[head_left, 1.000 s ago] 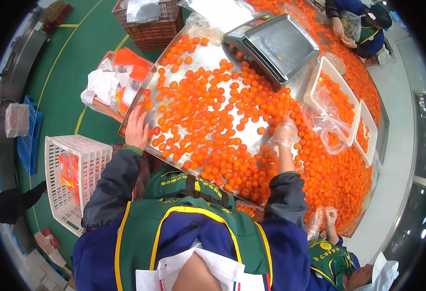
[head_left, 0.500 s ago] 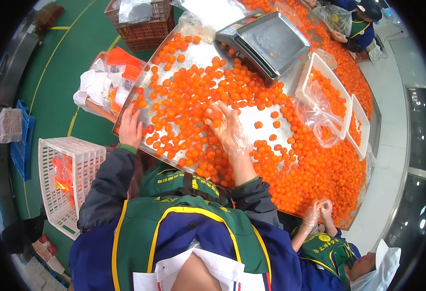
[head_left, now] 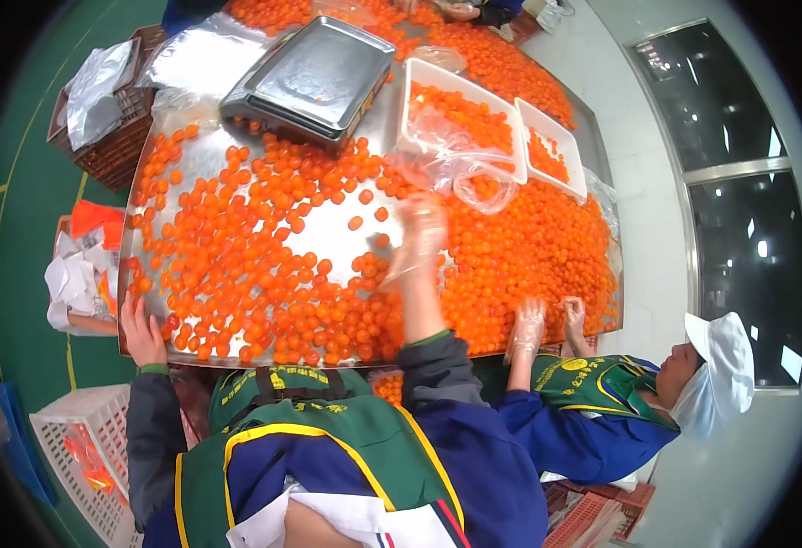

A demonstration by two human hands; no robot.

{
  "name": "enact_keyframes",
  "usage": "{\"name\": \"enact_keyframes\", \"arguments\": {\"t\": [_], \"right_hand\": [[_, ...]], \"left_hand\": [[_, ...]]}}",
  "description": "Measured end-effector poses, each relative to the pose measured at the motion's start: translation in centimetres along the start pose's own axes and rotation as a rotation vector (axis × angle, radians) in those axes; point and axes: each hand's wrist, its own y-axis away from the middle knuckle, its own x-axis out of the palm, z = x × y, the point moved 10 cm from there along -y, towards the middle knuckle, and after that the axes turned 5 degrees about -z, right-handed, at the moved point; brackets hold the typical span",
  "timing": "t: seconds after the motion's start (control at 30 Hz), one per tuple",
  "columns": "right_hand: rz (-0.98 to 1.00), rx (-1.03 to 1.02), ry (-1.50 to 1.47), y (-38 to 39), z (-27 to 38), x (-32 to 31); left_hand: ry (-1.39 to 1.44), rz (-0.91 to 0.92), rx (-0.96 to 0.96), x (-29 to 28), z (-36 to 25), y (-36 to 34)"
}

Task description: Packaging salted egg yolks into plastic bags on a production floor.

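Note:
Many small, shiny, round orange balls [head_left: 264,265] lie on a metal table [head_left: 319,233], spread loosely at the left and heaped thickly at the right. Whether they are fruit or yolks I cannot tell. My left hand [head_left: 142,333] rests at the table's near left edge, fingers stretched out, holding nothing visible. Over the edge of the heap is my right hand [head_left: 419,233], in a clear plastic glove and smeared by motion. Its fingers are too blurred to show whether they hold a ball. Just beyond it is a clear plastic bag [head_left: 446,151], hanging over a white tray [head_left: 519,151] of orange balls.
A grey weighing scale [head_left: 314,73] stands at the far middle. Another white tray [head_left: 579,173] sits beyond the first. At my right a co-worker's gloved hands [head_left: 529,329] touch the heap. Crates [head_left: 99,155] and a white basket [head_left: 81,416] stand left of the table.
The view has swung to the right. My right hand has moved right, from among the loose balls to the heap's edge near the tray. The co-worker's hands have come apart.

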Motion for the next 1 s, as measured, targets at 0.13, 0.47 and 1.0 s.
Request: {"name": "enact_keyframes", "arguments": {"t": [0.13, 0.47, 1.0], "right_hand": [[-0.445, -0.146, -0.038, -11.7, 6.5, -12.6], [-0.319, 0.271, 0.354, -16.0, 4.2, -19.4], [-0.268, 0.037, 1.344, 9.6, 1.6, -27.0]], "left_hand": [[0.005, 0.000, -0.001, -0.2, -0.7, -0.6], [-0.006, 0.014, -0.014, -0.6, -0.9, -0.4], [0.056, -0.027, 0.053, -1.5, -2.3, -0.8]]}}
